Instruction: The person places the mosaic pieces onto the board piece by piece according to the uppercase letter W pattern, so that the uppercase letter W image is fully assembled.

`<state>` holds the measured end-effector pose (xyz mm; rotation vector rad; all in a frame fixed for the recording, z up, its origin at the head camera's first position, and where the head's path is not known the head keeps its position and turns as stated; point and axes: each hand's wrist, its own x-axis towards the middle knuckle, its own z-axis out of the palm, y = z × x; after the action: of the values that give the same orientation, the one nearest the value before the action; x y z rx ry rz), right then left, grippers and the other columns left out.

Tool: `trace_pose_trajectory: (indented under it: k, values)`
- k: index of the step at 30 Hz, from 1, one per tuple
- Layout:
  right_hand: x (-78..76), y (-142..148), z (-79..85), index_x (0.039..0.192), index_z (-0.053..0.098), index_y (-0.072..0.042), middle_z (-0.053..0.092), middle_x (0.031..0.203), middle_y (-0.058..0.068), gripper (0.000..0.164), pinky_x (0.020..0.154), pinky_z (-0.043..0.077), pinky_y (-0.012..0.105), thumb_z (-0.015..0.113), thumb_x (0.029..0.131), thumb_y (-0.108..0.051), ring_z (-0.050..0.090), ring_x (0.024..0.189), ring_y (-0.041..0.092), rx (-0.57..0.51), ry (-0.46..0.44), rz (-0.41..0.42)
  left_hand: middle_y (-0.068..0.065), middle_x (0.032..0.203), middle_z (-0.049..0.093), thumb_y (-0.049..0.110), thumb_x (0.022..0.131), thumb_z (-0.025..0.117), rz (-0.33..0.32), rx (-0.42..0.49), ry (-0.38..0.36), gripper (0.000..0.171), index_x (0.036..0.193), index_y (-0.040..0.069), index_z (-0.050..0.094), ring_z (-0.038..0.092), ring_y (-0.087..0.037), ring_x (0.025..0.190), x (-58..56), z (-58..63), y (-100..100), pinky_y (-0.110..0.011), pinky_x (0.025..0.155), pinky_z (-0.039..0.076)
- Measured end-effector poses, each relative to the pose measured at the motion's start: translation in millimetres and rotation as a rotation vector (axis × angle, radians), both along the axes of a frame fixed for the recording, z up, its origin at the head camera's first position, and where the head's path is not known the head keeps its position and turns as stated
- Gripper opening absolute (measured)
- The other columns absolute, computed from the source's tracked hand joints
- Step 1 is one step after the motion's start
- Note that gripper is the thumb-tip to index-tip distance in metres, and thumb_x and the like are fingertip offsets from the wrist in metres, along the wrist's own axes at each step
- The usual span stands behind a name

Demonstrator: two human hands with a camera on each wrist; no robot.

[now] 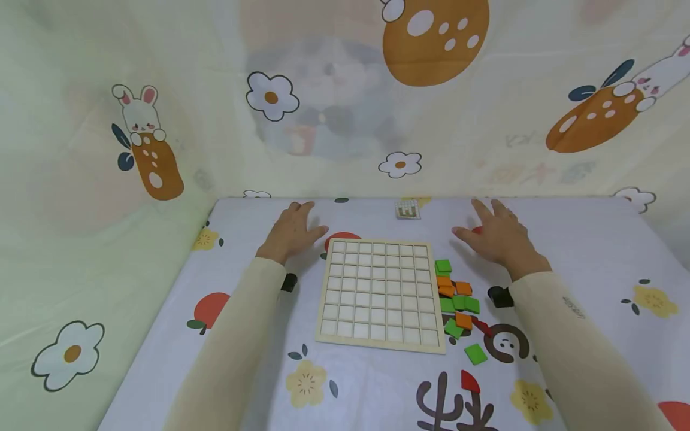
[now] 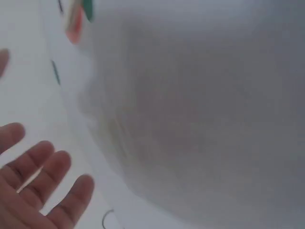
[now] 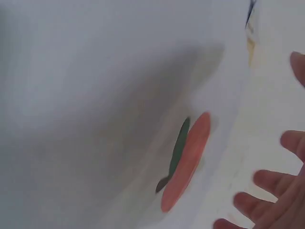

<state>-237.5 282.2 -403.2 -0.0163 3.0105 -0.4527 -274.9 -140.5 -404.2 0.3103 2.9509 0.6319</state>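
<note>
Two bare hands reach forward over a white printed cloth [image 1: 593, 239], fingertips near the far edge where it meets a pale curtain [image 1: 334, 176] patterned with flowers and rabbits. The cloth's left edge slants down past the left sleeve [image 1: 232, 353], with a strip of tabletop between them; a wider stretch spreads beyond the right sleeve [image 1: 577, 335]. Between the forearms lies a gridded wooden board [image 1: 378, 299], flat, its cells white, its far rim short of the back edge. The left hand [image 1: 293, 232] is off the board's far left corner, thumb pointing toward it, fingers extended and slightly parted. The right hand [image 1: 501, 239] is beyond the far right corner, fingers and thumb spread. Neither grasps anything (whether the palms touch the cloth cannot be told). Green and orange tiles [image 1: 459, 301] cluster along the board's right side, nearer the viewer than the right fingers, one green piece lying apart at the near end. A small packet [image 1: 407, 209] rests between the hands, near the far edge.
</note>
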Motion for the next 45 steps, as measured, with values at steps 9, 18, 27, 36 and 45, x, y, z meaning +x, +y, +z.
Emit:
trace_pose_trajectory:
  k: [9,18,27,36,45]
  values:
    - [13.1,-12.5,2.3,0.145,0.053,0.001,0.056,0.133,0.032,0.057,0.094,0.053,0.061,0.065,0.100,-0.032,0.055,0.112,0.045,-0.154,-0.087,0.092,-0.016,0.131,0.058,0.024,0.099,0.068,0.069,0.209,-0.176,0.048,0.142,0.006,0.056,0.058,-0.032,0.114,22.3,0.6,6.3,-0.047,0.099,0.052]
    - [25.4,-22.1,-5.0,0.133,0.066,-0.003,0.067,0.102,0.011,0.048,0.069,0.051,0.032,0.076,0.089,-0.019,0.057,0.091,0.027,-0.273,-0.201,0.155,-0.012,0.113,0.066,0.024,0.096,0.072,0.083,0.249,-0.257,0.047,0.136,0.003,0.059,0.065,-0.021,0.087,47.5,-2.3,14.4,-0.038,0.086,0.053]
    - [31.6,-26.1,-7.7,0.130,0.069,-0.004,0.063,0.095,0.006,0.048,0.071,0.052,0.032,0.080,0.086,-0.021,0.057,0.094,0.026,-0.331,-0.214,0.149,-0.010,0.100,0.064,0.019,0.093,0.078,0.134,0.349,-0.303,0.043,0.129,0.004,0.061,0.067,-0.017,0.072,56.8,-14.6,17.3,-0.028,0.064,0.057]
    - [32.7,-27.3,-12.4,0.127,0.071,-0.004,0.063,0.094,0.006,0.042,0.073,0.051,0.033,0.076,0.086,-0.014,0.057,0.094,0.027,-0.340,-0.200,0.158,-0.010,0.093,0.065,0.012,0.090,0.082,0.160,0.392,-0.312,0.036,0.119,0.001,0.064,0.068,-0.017,0.068,64.1,-18.5,17.8,-0.028,0.061,0.060]
    - [34.4,-27.1,-14.6,0.125,0.071,-0.004,0.061,0.094,0.007,0.040,0.071,0.050,0.033,0.074,0.086,-0.012,0.055,0.095,0.028,-0.334,-0.183,0.161,-0.011,0.092,0.065,0.004,0.087,0.082,0.159,0.447,-0.326,0.038,0.120,0.000,0.064,0.069,-0.018,0.068,67.8,-19.0,19.9,-0.027,0.060,0.060]
